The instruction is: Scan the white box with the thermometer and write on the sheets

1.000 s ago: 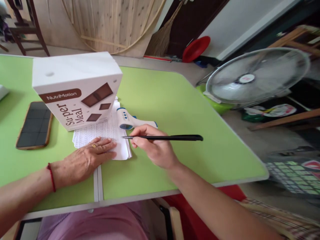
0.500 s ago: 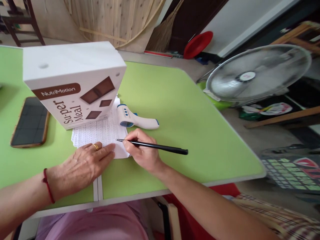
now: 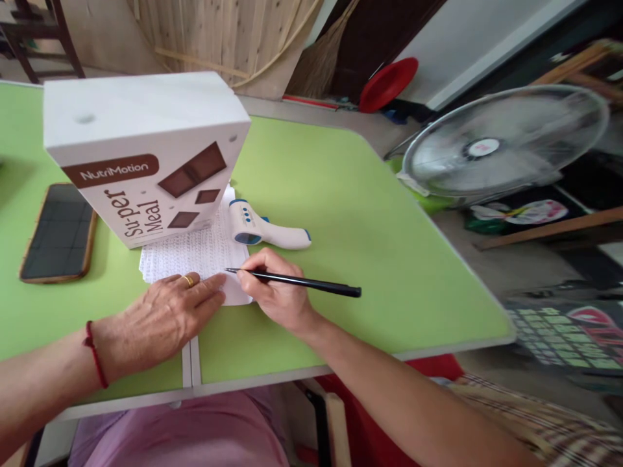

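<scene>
A stack of paper (image 3: 182, 257) covered with handwriting lies on the green table (image 3: 360, 220). Across its lower edge my left hand (image 3: 170, 314) rests flat, fingers stretched out, a ring on one finger. My right hand (image 3: 277, 292) pinches a black pen (image 3: 306, 281), its tip at the sheet just beyond my left fingertips. A white box (image 3: 146, 149) with brown print stands upright over the far part of the paper. Right beside it, a white and blue infrared thermometer (image 3: 267, 228) lies partly on the sheets, close above my right hand.
A phone (image 3: 59, 233) in a brown case lies left of the box. An electric fan (image 3: 501, 143) stands beyond the table's right edge. A red basin (image 3: 388, 84) and a straw broom (image 3: 324, 58) are at the back. A red seat (image 3: 384, 428) shows below the table edge.
The view has shifted very slightly. My right hand and the pen have barely moved; the pen's rear end sits a little further left. My left hand stays on the paper.
</scene>
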Tool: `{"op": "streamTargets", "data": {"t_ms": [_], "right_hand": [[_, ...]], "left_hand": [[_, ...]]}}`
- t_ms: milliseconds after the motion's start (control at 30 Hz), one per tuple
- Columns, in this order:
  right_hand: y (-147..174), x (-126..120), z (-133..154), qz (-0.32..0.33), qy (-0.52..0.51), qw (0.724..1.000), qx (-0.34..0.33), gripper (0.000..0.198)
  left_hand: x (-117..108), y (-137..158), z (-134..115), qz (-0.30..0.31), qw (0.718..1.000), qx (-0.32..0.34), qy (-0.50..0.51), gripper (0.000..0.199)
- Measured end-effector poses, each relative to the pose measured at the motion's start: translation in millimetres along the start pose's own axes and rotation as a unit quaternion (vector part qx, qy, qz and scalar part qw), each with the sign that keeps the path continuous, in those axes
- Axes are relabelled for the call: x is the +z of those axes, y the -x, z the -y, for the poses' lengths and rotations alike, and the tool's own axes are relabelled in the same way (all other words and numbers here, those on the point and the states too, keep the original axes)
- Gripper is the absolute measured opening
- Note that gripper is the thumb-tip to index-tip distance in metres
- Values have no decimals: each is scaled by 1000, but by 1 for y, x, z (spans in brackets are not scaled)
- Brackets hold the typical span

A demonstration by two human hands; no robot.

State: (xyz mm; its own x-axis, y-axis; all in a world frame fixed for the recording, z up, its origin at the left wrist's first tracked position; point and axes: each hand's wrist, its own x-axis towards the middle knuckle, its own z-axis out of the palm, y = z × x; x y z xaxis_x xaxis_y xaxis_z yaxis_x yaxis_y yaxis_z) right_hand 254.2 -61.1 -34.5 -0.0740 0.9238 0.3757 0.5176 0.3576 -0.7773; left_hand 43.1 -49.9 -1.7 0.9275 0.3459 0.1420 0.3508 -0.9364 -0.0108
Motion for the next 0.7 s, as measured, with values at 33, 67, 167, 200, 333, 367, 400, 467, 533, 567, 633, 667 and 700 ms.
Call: {"op": "streamTargets", "data": {"t_ms": [33,67,167,200,333,367,400,467,533,567,633,667,700], "right_hand": [[0,0,0,1,0,1000,1,13],[0,0,0,1,-2,1000,1,14],[1,1,-1,1,-5,1000,-1,15],[1,1,-2,0,-5,1000,-1,15],[0,0,-1,3,1,1000,1,15],[0,0,-1,5,1,1000,0,15],[0,0,-1,6,-2,1000,-3,15],[0,0,-1,6,-9,1000,-7,15],[0,0,-1,6,-16,1000,-9,14],[0,0,-2,4,-17,1000,-8,14],[1,1,-3,-7,-14,1000,-7,13],[1,1,-3,-15,-11,1000,-8,13],[1,1,-3,-21,-5,1000,-9,13]], "left_hand": [[0,0,0,-1,1000,-1,4,25],[0,0,0,-2,1000,-3,10,25],[0,0,0,-8,1000,-5,23,25],[0,0,0,-8,1000,-5,24,25],[1,0,0,-5,1000,-4,13,25],[1,0,0,-4,1000,-3,10,26],[1,0,0,-3,1000,-2,8,26],[1,0,0,-2,1000,-1,6,26],[1,0,0,-2,1000,0,1,25],[1,0,0,-3,1000,1,-2,25],[2,0,0,-2,1000,1,-4,25],[2,0,0,0,1000,0,-3,25],[2,0,1,0,1000,-1,-3,25]]}}
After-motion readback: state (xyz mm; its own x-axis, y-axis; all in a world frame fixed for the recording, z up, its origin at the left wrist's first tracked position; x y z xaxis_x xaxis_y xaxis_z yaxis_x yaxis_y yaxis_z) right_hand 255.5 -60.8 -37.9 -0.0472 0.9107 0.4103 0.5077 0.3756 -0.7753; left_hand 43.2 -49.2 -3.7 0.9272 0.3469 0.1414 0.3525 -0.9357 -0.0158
